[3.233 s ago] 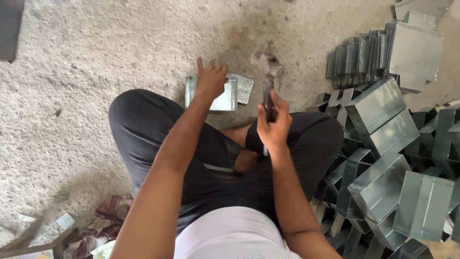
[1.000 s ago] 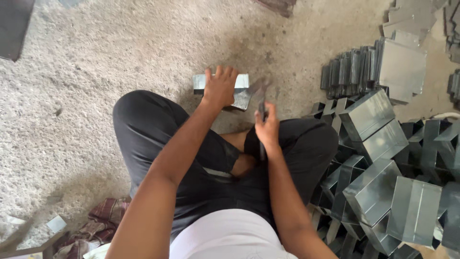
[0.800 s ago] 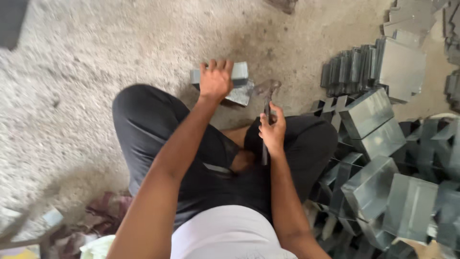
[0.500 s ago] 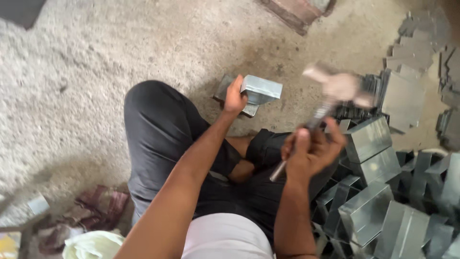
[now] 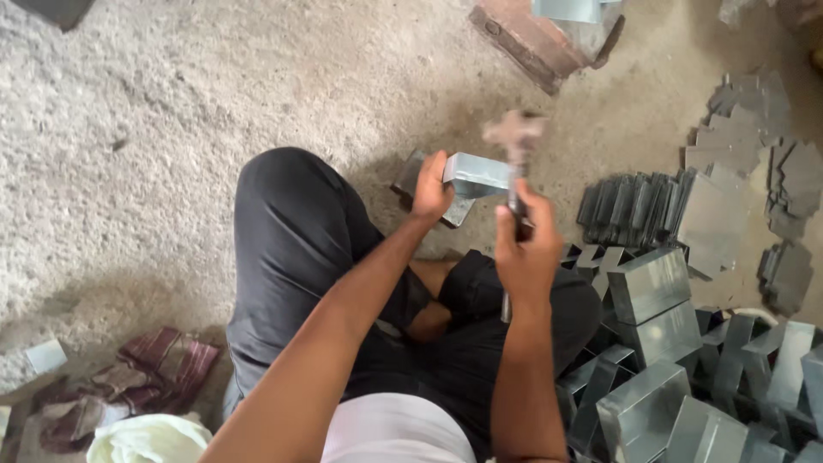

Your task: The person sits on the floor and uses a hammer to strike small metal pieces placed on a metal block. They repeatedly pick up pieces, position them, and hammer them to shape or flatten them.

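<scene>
I sit cross-legged on a rough concrete floor in black trousers. My left hand (image 5: 430, 189) grips a folded grey sheet-metal piece (image 5: 478, 177) that rests on the floor in front of my knees. My right hand (image 5: 525, 250) is closed round the handle of a hammer (image 5: 514, 141), whose blurred head is raised just above the right end of the metal piece. The handle's lower end pokes out below my fist.
Many folded sheet-metal boxes (image 5: 651, 287) are heaped at my right. A row of flat metal blanks (image 5: 630, 210) and loose plates (image 5: 746, 137) lie further right. A brick (image 5: 536, 39) lies ahead. Crumpled cloth (image 5: 154, 377) sits at lower left.
The view has shifted so the brick ahead shows. The hammer, lifted off to the right half a second ago, now stands over the metal piece. My left hand stays on the piece.
</scene>
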